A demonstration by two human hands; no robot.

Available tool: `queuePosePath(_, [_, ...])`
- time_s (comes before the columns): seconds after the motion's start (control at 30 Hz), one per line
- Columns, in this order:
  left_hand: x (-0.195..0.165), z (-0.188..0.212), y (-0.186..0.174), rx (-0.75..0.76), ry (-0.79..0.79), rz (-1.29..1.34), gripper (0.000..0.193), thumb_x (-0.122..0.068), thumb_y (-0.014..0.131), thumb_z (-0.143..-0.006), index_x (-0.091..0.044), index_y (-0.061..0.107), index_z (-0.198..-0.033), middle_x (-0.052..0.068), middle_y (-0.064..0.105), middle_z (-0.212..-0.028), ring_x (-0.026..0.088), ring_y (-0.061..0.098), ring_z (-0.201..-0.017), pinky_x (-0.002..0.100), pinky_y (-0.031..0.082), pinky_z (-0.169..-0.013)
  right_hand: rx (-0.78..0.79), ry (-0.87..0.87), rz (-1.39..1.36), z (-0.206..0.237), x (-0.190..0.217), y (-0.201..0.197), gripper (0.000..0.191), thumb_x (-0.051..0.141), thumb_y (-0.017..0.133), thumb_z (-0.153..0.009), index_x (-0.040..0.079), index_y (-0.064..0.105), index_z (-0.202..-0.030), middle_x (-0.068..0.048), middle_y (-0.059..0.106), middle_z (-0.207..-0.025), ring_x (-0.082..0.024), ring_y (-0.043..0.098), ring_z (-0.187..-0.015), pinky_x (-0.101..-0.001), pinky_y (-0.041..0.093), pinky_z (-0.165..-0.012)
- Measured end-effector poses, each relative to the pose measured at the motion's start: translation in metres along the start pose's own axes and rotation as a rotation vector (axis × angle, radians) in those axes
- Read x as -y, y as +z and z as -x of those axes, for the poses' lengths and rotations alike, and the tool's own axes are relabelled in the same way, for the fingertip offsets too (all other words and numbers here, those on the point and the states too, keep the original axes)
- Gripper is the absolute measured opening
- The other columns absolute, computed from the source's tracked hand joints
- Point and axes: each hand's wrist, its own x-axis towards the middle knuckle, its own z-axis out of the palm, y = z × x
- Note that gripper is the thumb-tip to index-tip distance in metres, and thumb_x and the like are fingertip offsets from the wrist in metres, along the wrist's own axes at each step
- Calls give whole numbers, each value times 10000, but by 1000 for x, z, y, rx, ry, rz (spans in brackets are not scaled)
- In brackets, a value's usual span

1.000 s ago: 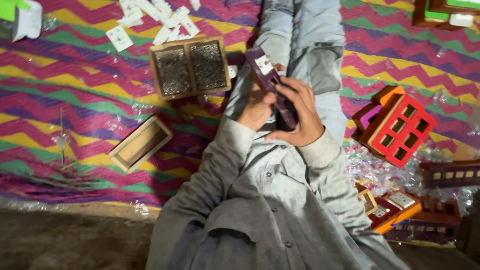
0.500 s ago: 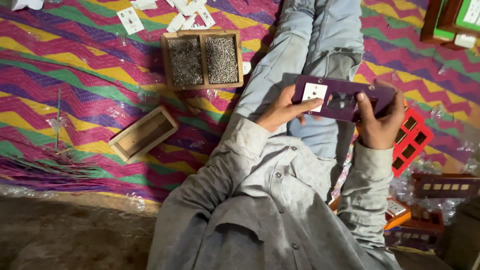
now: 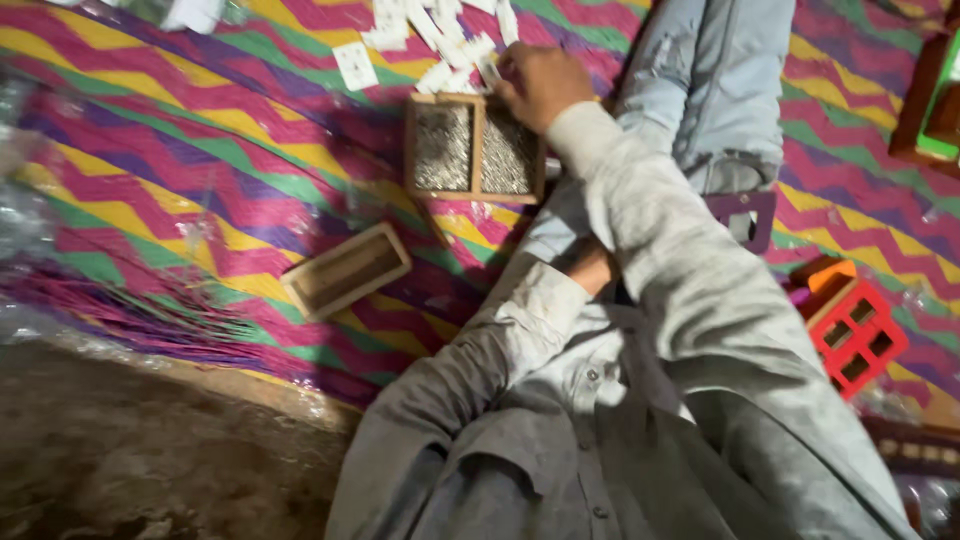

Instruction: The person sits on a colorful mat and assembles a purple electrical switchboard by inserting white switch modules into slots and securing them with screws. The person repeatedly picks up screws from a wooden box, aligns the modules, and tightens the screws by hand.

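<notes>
Cards [image 3: 440,40] lie scattered on the mat just beyond the two-part tray [image 3: 472,150].
Right hand [image 3: 540,85] reaches across, fingers curled together onto them (grip unclear); left hand [image 3: 590,270] is mostly hidden.
</notes>
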Motion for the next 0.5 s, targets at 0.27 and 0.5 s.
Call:
queuePosePath(0.27, [-39,45,-9,-21,-138,-45,380,-164,718,-911,-27,639,-1257,81,729,-1137,207,684,-949,321,545,-750,-75,326,-47,-38,7,24,272,212,763,-784,97,734,-1029,-211,725,-1021,-417,695,-944,-498,546,-844])
queuePosePath(0.5, [-27,31,-2,5,-45,-175,402,-154,715,-910,-15,637,-1279,99,721,-1171,219,668,-1019,335,539,-837,-109,337,-384,-27,-13,-7,456,180,831,-747,89,662,-1161,-171,731,-1057,-300,739,-874,-399,611,-758])
